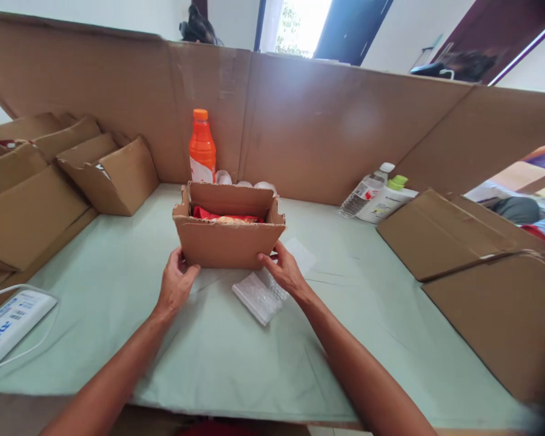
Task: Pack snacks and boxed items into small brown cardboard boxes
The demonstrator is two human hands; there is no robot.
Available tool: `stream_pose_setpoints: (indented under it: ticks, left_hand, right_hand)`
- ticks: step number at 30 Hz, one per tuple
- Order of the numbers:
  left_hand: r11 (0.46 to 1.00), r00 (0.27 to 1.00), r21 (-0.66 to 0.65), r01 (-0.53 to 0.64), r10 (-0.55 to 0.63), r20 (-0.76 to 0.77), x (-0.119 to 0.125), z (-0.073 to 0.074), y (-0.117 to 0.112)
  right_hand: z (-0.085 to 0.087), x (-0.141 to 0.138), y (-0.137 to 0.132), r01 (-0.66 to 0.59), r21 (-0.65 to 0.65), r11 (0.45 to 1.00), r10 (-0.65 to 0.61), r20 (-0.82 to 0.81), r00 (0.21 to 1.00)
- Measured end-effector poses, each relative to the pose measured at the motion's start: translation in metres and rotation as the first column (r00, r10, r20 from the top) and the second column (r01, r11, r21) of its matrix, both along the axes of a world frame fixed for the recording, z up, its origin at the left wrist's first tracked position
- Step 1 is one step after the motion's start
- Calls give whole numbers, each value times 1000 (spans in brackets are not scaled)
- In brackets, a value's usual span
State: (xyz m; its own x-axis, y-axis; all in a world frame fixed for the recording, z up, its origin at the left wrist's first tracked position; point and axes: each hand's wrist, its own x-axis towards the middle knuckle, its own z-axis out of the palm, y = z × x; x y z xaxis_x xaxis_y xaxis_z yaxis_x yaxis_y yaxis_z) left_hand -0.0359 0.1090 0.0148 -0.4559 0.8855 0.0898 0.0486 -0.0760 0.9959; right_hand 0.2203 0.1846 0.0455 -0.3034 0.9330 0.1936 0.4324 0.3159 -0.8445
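A small open cardboard box (227, 242) stands in the middle of the pale green table (236, 357), with a red packet (209, 214) showing inside it. My left hand (175, 284) grips the box's lower left corner, thumb on the front face. My right hand (284, 269) holds the lower right corner, fingers curled against the side. A piece of bubble wrap (258, 297) lies on the table just under my right hand.
An orange drink bottle (202, 148) stands behind the box. Folded cardboard boxes (36, 181) are stacked on the left, flat cardboard sheets (458, 236) on the right. A clear bottle (363, 191) and a white bottle (386, 203) lie at back right. A power strip (9, 321) sits front left. A cardboard wall (322, 133) surrounds the table.
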Motion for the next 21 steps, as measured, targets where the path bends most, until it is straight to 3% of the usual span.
stream_pose_setpoints:
  ticks: [3,6,10,13,15,18,21]
  left_hand:
    - [999,999,-5,38,-38,3,9,-7,12]
    - [999,1000,-31,30,-30,5,6,-15,6]
    - [998,999,-60,-37,36,-11,0,-22,-5]
    - [995,997,-71,-72,69,-38,4,-17,-12]
    - [993,989,-77,-94,85,-119,10,-9,-22]
    - [995,937,-73,-62,32,-349,21,4,-47]
    - [980,823,0,197,-166,-543,31,10,-75]
  right_hand:
    - [-2,19,0,78,12,997,-78,12,997]
    - [-4,37,-16,137,4,991,-136,148,980]
    - [-10,42,-46,47,28,998,-55,463,885]
    - [-15,34,-61,-33,78,996,-19,588,808]
    - [-15,30,-69,-70,88,994,8,565,825]
    - [-7,32,-82,-185,48,982,148,418,896]
    - [9,40,-99,-358,-33,933,352,290,890]
